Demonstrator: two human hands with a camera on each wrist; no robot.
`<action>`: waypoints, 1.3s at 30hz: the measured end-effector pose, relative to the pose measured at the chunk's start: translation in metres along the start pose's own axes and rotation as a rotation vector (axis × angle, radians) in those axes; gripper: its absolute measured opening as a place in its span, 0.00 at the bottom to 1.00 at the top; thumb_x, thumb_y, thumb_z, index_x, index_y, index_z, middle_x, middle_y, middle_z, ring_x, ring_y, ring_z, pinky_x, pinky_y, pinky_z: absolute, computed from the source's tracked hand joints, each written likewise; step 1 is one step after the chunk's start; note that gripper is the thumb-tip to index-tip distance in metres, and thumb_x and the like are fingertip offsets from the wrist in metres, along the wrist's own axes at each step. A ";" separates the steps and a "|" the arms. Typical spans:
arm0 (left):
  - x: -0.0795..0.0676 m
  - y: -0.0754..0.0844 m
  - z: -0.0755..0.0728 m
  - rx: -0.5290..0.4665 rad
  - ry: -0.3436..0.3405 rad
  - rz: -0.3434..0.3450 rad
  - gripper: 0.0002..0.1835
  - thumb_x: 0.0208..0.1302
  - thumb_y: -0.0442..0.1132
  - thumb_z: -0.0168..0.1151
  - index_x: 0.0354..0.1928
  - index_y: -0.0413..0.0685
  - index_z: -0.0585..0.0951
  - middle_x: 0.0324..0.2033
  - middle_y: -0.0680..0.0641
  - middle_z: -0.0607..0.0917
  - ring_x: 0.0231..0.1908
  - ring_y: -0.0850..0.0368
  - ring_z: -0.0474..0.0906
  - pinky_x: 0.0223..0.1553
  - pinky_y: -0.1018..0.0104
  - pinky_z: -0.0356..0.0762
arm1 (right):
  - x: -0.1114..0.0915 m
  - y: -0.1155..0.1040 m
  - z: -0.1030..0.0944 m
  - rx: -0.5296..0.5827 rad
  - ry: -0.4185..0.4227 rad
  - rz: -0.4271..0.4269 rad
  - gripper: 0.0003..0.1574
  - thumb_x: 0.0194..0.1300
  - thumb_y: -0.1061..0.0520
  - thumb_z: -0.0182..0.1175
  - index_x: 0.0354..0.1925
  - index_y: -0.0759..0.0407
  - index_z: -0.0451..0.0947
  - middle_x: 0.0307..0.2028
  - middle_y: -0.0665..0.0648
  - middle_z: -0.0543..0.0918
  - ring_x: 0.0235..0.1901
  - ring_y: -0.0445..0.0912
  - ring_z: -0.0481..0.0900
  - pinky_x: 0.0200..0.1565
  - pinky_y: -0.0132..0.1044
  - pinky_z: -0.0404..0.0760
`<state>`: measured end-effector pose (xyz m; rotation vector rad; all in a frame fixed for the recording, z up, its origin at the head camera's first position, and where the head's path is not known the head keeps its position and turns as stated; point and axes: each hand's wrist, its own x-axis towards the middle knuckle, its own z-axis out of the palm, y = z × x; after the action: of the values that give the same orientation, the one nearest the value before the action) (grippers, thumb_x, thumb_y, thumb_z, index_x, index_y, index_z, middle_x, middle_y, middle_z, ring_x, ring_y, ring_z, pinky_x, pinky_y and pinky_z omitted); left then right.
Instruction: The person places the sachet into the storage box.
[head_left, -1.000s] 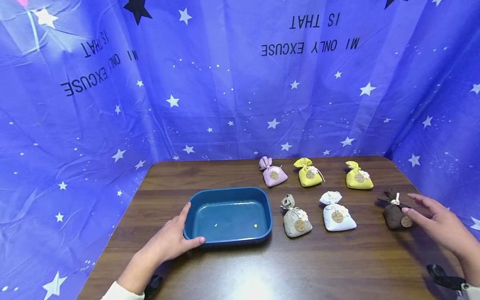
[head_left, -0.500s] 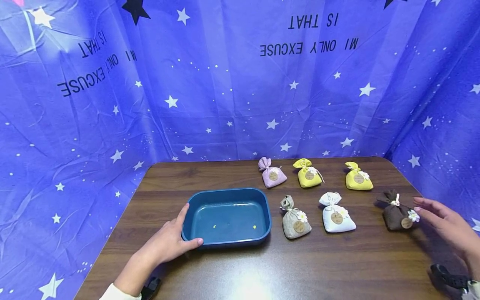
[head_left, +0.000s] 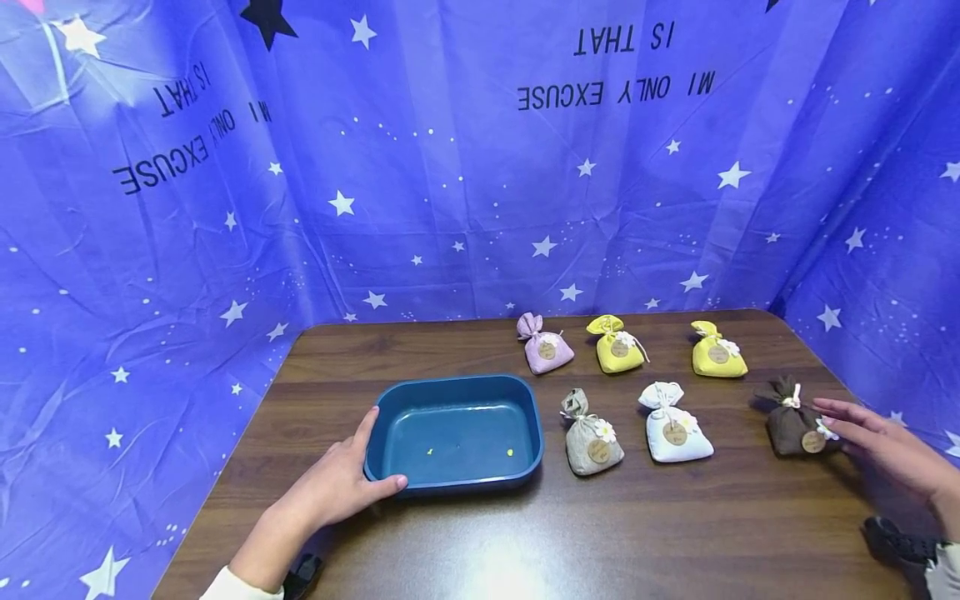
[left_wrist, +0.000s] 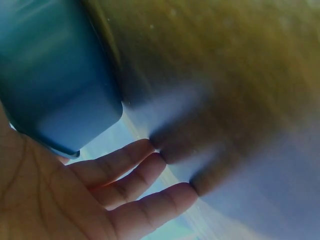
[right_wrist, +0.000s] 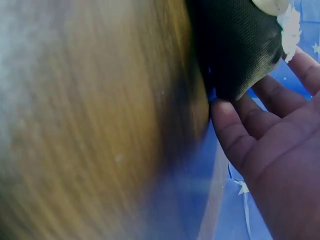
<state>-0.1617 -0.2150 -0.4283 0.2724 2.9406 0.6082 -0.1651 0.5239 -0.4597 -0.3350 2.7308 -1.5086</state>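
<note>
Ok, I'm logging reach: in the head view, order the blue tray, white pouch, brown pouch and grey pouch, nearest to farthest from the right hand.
1. Brown pouch, at the right hand.
2. White pouch, left of the brown.
3. Grey pouch, left of the white.
4. Blue tray, leftmost of the four.

Basin (head_left: pixel 459 437) on table (head_left: pixel 622 533), left of three front sachets (head_left: pixel 677 440); three back sachets (head_left: pixel 619 356) behind those; curtain (head_left: pixel 480 208) behind table.
</note>
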 end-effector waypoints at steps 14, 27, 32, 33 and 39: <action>0.001 0.000 0.001 0.004 0.004 -0.003 0.63 0.52 0.72 0.66 0.79 0.48 0.47 0.52 0.31 0.80 0.57 0.34 0.74 0.52 0.38 0.73 | 0.006 0.000 0.004 -0.133 0.002 0.146 0.22 0.75 0.57 0.53 0.52 0.24 0.68 0.43 0.25 0.73 0.38 0.28 0.72 0.33 0.33 0.73; -0.001 -0.002 0.002 0.005 -0.004 -0.014 0.63 0.52 0.74 0.64 0.79 0.48 0.46 0.58 0.28 0.76 0.59 0.32 0.71 0.54 0.36 0.72 | 0.005 -0.010 0.012 -0.116 0.037 0.105 0.26 0.72 0.62 0.56 0.49 0.24 0.69 0.38 0.34 0.79 0.34 0.33 0.75 0.29 0.35 0.75; -0.001 -0.002 0.001 0.002 0.000 -0.012 0.63 0.52 0.74 0.64 0.79 0.49 0.46 0.58 0.28 0.76 0.60 0.31 0.71 0.54 0.36 0.71 | 0.007 -0.015 0.017 -0.144 0.071 0.095 0.24 0.71 0.61 0.59 0.48 0.27 0.71 0.37 0.35 0.80 0.32 0.34 0.76 0.28 0.35 0.76; -0.001 -0.002 0.000 0.002 -0.001 -0.013 0.63 0.52 0.74 0.64 0.79 0.49 0.45 0.58 0.28 0.76 0.60 0.31 0.71 0.54 0.36 0.71 | 0.008 -0.016 0.018 -0.151 0.078 0.092 0.23 0.71 0.61 0.59 0.48 0.27 0.71 0.36 0.35 0.80 0.32 0.34 0.76 0.27 0.35 0.76; -0.001 -0.001 0.000 0.000 -0.006 -0.020 0.63 0.52 0.74 0.64 0.79 0.50 0.45 0.58 0.28 0.76 0.61 0.32 0.70 0.54 0.36 0.71 | 0.011 -0.020 0.022 -0.142 0.104 0.082 0.22 0.71 0.62 0.60 0.48 0.31 0.73 0.37 0.34 0.79 0.33 0.32 0.76 0.28 0.34 0.77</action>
<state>-0.1607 -0.2157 -0.4287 0.2449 2.9335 0.6033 -0.1697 0.4934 -0.4537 -0.1467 2.9004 -1.3544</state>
